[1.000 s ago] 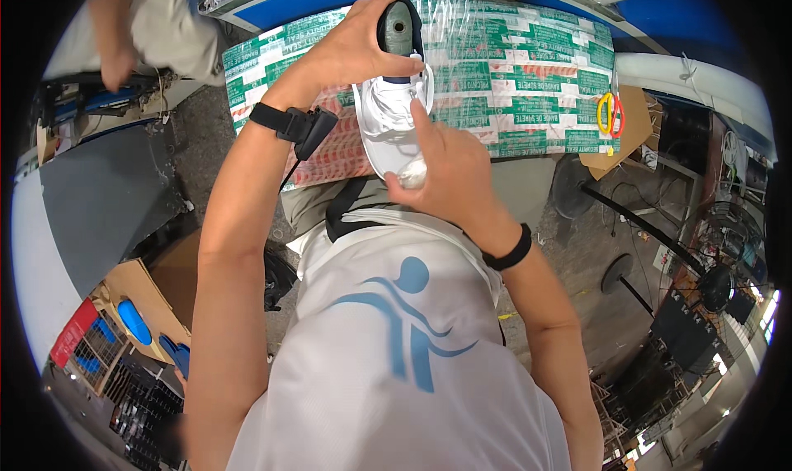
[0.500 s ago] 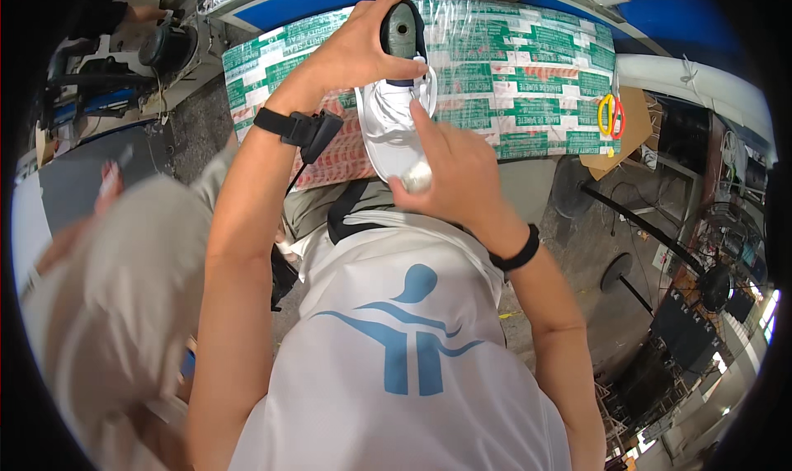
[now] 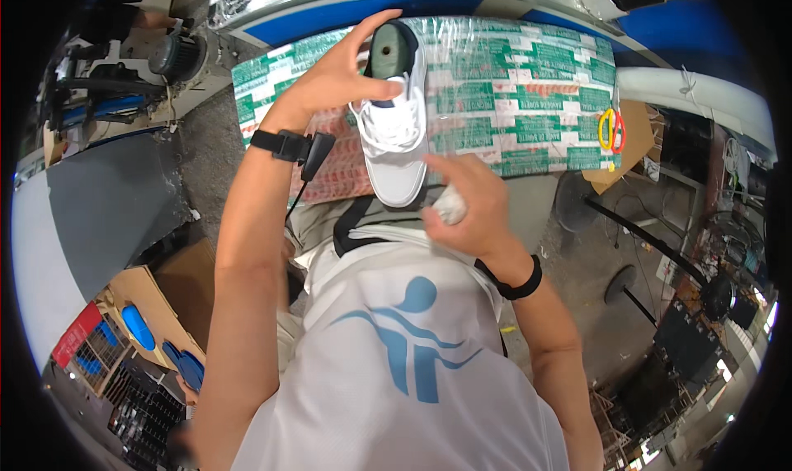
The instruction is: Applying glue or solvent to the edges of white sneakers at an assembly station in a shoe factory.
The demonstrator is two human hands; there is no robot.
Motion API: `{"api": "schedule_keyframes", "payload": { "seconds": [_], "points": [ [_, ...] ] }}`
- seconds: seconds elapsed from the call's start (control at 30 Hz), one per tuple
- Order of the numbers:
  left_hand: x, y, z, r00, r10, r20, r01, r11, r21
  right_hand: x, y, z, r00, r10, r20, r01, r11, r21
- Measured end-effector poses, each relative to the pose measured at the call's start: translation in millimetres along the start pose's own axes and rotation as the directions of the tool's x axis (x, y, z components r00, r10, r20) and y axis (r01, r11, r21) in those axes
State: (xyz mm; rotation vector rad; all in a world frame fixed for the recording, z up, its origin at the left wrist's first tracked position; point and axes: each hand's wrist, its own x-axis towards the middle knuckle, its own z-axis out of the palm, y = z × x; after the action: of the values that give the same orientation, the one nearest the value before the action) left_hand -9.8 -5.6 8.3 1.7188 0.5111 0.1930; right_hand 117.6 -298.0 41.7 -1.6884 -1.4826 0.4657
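Note:
A white lace-up sneaker (image 3: 397,170) lies on the covered work surface in front of me, toe toward my body. A dark green shoe last (image 3: 393,54) with a small round hole fills its opening. My left hand (image 3: 338,75) grips the sneaker's collar, thumb across the tongue above the white laces (image 3: 391,129) and fingers reaching around the heel. Beside the toe, on the right, my right hand (image 3: 477,203) holds a small crumpled whitish wad (image 3: 450,206) against its palm. Its index finger points toward the sneaker's side; whether it touches is unclear.
Green and white printed tape covers the work surface (image 3: 511,100). Yellow and red-handled scissors (image 3: 611,130) lie at its right end. A cardboard piece (image 3: 631,145) sits beyond them. Black-based stands (image 3: 623,283) are on the floor at right, and a cardboard box (image 3: 144,302) is at lower left.
My right hand has moved off the laces, down and to the right, with the wad still in it. The sneaker's toe now shows. A person at left has left the view.

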Motion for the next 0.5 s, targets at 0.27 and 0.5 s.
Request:
{"api": "schedule_keyframes", "payload": {
  "seconds": [0.27, 0.5],
  "points": [
    [-101.3, -66.0, 40.9, 0.86, -0.422, -0.287, 0.233, 0.825, -0.514, 4.5, 14.7, 65.1, 0.994, 0.096, -0.058, -0.098, 0.995, -0.029],
    [-92.1, 17.0, 12.4, 0.713, -0.502, -0.49, 0.246, 0.833, -0.495, 47.8, 40.8, 46.3, 0.992, -0.082, 0.099, 0.083, 0.997, 0.002]
  ]
}}
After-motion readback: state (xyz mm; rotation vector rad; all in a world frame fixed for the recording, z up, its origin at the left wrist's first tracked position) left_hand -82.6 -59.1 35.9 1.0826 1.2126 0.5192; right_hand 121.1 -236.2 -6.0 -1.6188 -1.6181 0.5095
